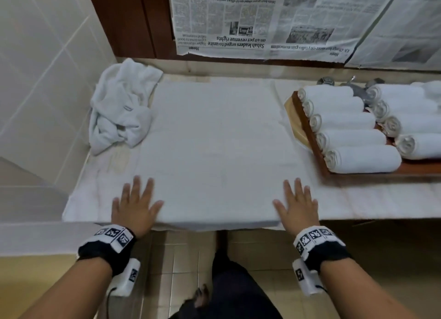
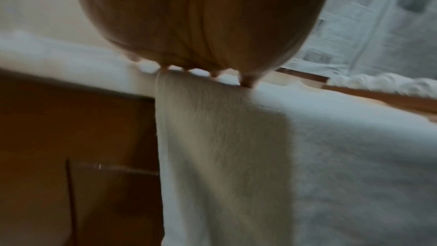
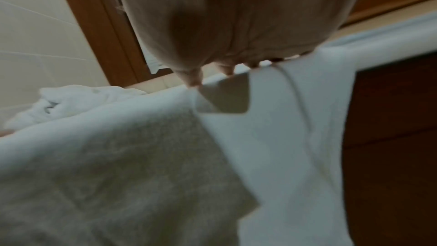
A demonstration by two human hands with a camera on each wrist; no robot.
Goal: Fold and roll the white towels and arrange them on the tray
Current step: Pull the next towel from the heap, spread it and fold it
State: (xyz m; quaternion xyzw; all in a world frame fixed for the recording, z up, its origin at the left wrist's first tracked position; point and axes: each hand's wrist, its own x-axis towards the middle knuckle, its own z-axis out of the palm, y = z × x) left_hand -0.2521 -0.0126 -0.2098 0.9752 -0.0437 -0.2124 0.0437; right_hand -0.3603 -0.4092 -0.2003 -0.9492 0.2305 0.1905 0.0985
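Note:
A white towel point(image 1: 214, 147) lies spread flat on the cloth-covered counter, its near edge at the counter's front. My left hand point(image 1: 134, 203) rests flat on its near left corner, fingers straight and spread. My right hand point(image 1: 296, 204) lies flat on the near right corner the same way. At the right stands a wooden tray point(image 1: 307, 128) holding several rolled white towels point(image 1: 346, 137) in two rows. In the left wrist view my palm point(image 2: 201, 21) sits over the towel point(image 2: 331, 156); in the right wrist view the palm point(image 3: 236, 16) covers the towel point(image 3: 118, 156).
A crumpled heap of white towels point(image 1: 121, 106) lies at the back left against the tiled wall point(image 1: 43, 68). Newspaper sheets point(image 1: 262, 20) hang on the back wall. Metal tap fittings point(image 1: 353, 85) show behind the tray. The floor and my legs are below the counter edge.

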